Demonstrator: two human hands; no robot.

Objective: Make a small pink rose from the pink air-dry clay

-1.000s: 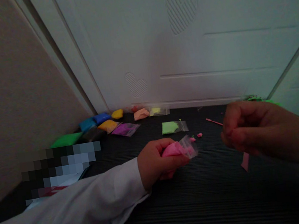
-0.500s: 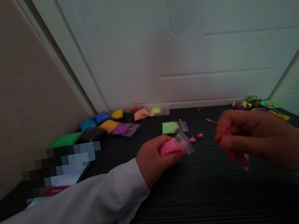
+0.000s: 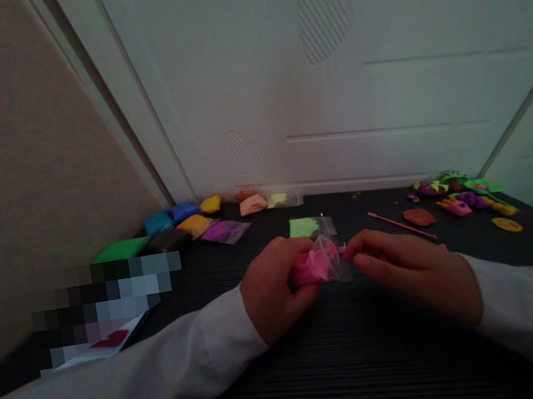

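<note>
My left hand (image 3: 275, 286) is wrapped round a clear zip bag of pink modelling clay (image 3: 307, 267), its crumpled opening facing right. Close to that opening is my right hand (image 3: 409, 268), its thumb and forefinger stretched out and a little apart, with nothing visible between them. A tiny pink piece with a green tip (image 3: 343, 249) shows at the right fingertips, partly hidden by them. Behind the right hand lies a thin pink modelling tool (image 3: 402, 226).
Bags of clay line the back left, among them purple (image 3: 224, 231), blue (image 3: 183, 211) and light green (image 3: 304, 226). A reddish flat lump (image 3: 419, 217) and several small coloured clay figures (image 3: 473, 199) lie at the right. A partly blurred screen (image 3: 116, 338) is at the left.
My right hand has moved left to the bag's opening, uncovering the tool, the reddish lump and the figures. The bag's mouth now looks wider and more crumpled.
</note>
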